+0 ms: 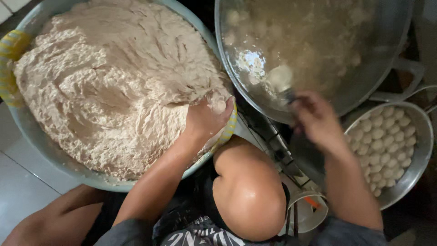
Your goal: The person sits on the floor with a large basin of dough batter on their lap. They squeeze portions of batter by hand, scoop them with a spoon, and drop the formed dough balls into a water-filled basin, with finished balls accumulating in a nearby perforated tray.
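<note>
Squeezing a ball from the paste

Squeezing shut, the left hand presses a small round ball of pale paste out between thumb and forefinger, at the near rim of the big basin. The right hand, blurred, closes around a spoon over the wide pot of cloudy water. The ball looks soft, wet and sticky, easily squashed; lifting it from underneath with the spoon's edge would likely suit better than pinching. Right of the pot, a metal colander holds many finished balls
</note>
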The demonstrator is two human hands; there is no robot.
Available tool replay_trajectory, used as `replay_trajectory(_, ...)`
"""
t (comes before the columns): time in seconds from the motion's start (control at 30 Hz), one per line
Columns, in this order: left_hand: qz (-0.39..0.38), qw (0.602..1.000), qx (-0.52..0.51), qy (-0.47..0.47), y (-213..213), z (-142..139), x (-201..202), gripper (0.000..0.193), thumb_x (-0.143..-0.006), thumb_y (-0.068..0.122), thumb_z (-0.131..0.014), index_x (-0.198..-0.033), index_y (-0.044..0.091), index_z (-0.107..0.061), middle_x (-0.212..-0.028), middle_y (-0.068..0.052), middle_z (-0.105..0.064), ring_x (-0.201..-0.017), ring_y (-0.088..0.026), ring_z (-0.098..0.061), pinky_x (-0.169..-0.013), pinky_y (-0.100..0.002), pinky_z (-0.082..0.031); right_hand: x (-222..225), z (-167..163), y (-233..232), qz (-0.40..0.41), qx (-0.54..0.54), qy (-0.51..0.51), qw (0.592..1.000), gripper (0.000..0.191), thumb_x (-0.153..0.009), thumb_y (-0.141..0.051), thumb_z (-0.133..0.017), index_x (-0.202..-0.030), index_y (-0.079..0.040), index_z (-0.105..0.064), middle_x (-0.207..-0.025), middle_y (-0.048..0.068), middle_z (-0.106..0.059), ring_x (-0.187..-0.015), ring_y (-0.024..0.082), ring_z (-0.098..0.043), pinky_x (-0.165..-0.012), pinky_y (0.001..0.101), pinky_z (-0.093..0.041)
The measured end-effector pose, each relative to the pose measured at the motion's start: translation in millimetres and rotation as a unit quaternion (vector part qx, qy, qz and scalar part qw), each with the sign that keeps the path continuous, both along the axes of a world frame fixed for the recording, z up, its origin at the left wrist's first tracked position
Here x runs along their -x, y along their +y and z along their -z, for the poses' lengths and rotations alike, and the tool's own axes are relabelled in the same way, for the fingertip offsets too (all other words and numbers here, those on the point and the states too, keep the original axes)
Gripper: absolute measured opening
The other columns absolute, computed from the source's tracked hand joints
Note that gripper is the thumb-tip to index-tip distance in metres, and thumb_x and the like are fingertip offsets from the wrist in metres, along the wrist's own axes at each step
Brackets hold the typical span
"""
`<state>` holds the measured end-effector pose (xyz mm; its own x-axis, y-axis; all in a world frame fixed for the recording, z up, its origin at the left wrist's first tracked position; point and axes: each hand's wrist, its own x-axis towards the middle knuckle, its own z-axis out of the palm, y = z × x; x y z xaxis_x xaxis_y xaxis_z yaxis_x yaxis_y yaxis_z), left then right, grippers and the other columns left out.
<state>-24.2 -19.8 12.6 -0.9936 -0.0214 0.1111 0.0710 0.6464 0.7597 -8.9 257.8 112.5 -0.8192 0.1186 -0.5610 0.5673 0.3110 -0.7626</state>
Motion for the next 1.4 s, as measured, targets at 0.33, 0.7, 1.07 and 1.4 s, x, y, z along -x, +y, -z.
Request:
replay_trajectory(0.33,0.143,0.986,0.04,-0.07,6,-8,4,0.018,-0.082,0.027,-0.072,-0.085,0.01,-0.072,-0.08,-0.015,-0.072,-0.076,-0.037,-0.071,-0.068,-0.048,-0.056,-24,-19,-78,-0.187,-0.039,0.027,0.981,0.048,-0.103,-0.013,-0.059,-0.15,-0.009,-0.055,-0.086,0.004,-0.067,-0.066,0.006,-0.056,-0.059,0.0223,-0.05)
replay_trajectory(0.7,0.033,0.984,0.127,-0.124,0,-40,7,0.058,-0.082,0.06,-0.076,-0.091,0.003,-0.075,-0.079,-0.019,-0.074,-0.079,-0.04,-0.071,-0.077,-0.048,-0.056,-30,13,-17,0.008,0.027,-0.036,0.999,0.047,-0.102,-0.011,-0.055,-0.149,-0.008,-0.053,-0.095,0.004,-0.064,-0.063,0.007,-0.051,-0.053,0.0234,-0.044)
replay_trajectory(1.07,0.167,0.955,0.195,0.146,3,-2,0,0.017,-0.095,0.022,-0.074,-0.082,0.011,-0.073,-0.079,-0.011,-0.071,-0.073,-0.037,-0.069,-0.062,-0.049,-0.052,-31,17,15,0.037,-0.045,-0.019,0.998,0.042,-0.105,-0.012,-0.057,-0.147,-0.009,-0.06,-0.085,0.001,-0.061,-0.066,0.008,-0.052,-0.056,0.0244,-0.042)
replay_trajectory(1.4,0.118,0.991,-0.005,-0.069,10,-5,-4,0.016,-0.079,0.024,-0.076,-0.088,0.011,-0.074,-0.083,-0.014,-0.072,-0.079,-0.036,-0.071,-0.07,-0.045,-0.056,-27,-17,-78,-0.174,0.032,0.022,0.984,0.046,-0.102,-0.01,-0.061,-0.147,-0.008,-0.056,-0.094,-0.001,-0.065,-0.07,0.003,-0.052,-0.059,0.0213,-0.047)
